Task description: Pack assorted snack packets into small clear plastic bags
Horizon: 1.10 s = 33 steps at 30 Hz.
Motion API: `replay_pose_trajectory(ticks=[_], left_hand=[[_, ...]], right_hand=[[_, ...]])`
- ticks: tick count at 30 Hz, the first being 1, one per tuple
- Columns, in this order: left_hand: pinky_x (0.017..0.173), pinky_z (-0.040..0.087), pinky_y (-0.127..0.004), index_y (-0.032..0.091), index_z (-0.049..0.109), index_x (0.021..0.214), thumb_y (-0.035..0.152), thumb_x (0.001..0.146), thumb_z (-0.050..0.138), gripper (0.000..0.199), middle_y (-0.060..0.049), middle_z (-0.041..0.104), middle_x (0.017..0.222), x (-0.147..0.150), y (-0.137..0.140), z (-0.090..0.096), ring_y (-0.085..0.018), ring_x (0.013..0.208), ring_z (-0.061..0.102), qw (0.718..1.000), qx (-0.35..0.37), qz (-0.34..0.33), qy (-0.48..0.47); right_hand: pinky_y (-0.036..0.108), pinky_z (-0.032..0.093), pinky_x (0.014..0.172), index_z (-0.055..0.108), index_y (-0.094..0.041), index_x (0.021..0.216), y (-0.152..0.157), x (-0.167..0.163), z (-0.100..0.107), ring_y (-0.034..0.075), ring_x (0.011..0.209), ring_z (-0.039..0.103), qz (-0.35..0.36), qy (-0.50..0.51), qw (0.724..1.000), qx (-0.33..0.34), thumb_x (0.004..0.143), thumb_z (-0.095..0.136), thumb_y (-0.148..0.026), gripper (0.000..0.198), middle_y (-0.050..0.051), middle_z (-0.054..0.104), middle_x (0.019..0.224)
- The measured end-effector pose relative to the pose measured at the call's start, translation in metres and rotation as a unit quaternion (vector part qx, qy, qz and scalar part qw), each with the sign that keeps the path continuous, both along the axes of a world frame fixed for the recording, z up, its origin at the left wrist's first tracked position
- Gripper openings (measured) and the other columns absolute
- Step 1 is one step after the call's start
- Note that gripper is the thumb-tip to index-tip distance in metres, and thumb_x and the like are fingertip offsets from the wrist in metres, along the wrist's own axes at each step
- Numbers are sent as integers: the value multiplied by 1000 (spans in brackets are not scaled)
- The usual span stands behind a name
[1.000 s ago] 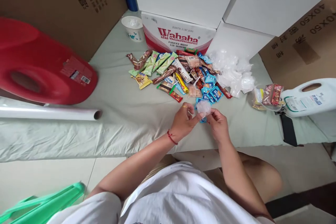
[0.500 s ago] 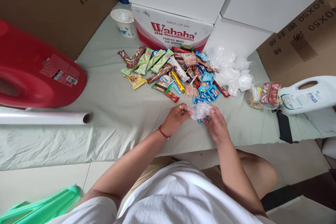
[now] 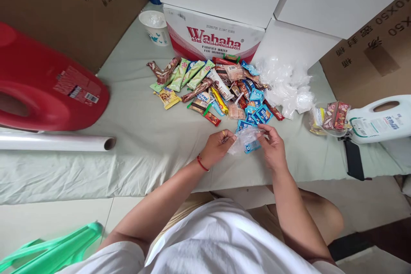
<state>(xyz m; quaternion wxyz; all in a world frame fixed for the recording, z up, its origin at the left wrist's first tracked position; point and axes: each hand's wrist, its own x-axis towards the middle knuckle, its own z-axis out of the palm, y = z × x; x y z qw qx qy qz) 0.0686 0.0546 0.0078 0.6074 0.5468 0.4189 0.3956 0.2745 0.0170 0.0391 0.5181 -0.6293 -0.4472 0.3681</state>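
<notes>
A thin, crinkled clear plastic bag is stretched between my two hands near the front of the cloth. My left hand pinches its left side between thumb and fingers. At the opposite side, my right hand pinches the rim. Just beneath and behind the bag, a blue snack packet partly shows through the plastic. Beyond my hands spreads a heap of wrapped snacks: green packets, a yellow packet, a white bar and several blue packets.
Crumpled clear plastic is piled right of the snacks. Farther right are a plastic-wrapped snack bundle, a white jug and a black phone. Leftward are a red jug, a film roll and a paper cup.
My hands have drawn slightly apart, the right one moving rightward. The plastic bag is more spread out and hangs lower, and more of the blue packet behind it shows.
</notes>
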Motion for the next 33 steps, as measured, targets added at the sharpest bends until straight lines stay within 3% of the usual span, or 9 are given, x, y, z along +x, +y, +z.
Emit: replay_pose_trajectory(ticks=[4,7,10,14,18,23,26,29,33], left_hand=[[66,37,-29,21,66,80,46,93,61,29,1,58,68,0,-9,1,-16,66,52,984,121,89,94],[69,39,-29,22,68,83,46,93,63,26,0,58,70,0,-12,5,-17,68,54,982,153,73,83],[63,36,-28,22,64,83,51,92,64,30,4,50,64,1,-8,2,-14,61,45,992,74,99,10],[62,39,-27,22,59,94,53,87,69,33,2,56,78,3,1,-6,-14,65,48,988,-22,141,-55],[79,46,-32,22,62,109,48,87,70,35,-7,60,107,-1,-5,-3,-18,86,56,966,142,214,43],[99,42,-44,22,67,121,58,82,74,53,-13,67,117,6,-20,6,-30,109,56,953,259,71,137],[96,40,-44,24,74,101,50,85,74,31,-10,71,101,14,-20,7,-28,98,57,964,224,5,143],[87,42,-39,23,70,76,41,87,73,21,-3,64,76,15,-15,4,-21,81,56,992,122,-22,12],[82,45,-33,22,66,79,46,82,78,27,-2,67,90,-2,-14,2,-18,87,60,986,-12,35,-162]], right_hand=[[36,56,81,64,-30,128,-6,-24,-2,23,104,65,-62,64,996,-9,90,64,-63,50,8,68,123],[31,55,73,66,-28,123,-8,-44,-9,22,95,66,-40,61,997,-31,79,79,-56,54,6,72,110],[25,44,54,69,-23,95,-5,-49,-13,13,62,53,-74,89,993,-32,81,77,-55,36,-2,61,70],[22,26,41,58,-23,84,-2,-41,-10,8,48,35,-121,181,976,-33,77,81,-57,42,-9,46,60],[23,25,42,57,-24,84,-6,-41,-5,8,49,31,-125,187,974,-38,74,83,-59,45,-9,44,62],[25,29,47,58,-24,83,-12,-46,-5,11,53,34,-99,158,982,-30,80,77,-61,41,-7,45,62],[25,36,54,62,-24,85,-15,-45,-7,13,60,43,-64,139,988,-13,85,71,-64,41,-4,54,70],[27,42,63,64,-23,85,-16,-40,-9,15,67,50,-73,164,984,13,86,67,-68,45,-2,59,75],[26,41,61,62,-23,81,-21,-26,-13,14,68,50,-146,176,973,8,79,74,-69,47,-2,60,76]])
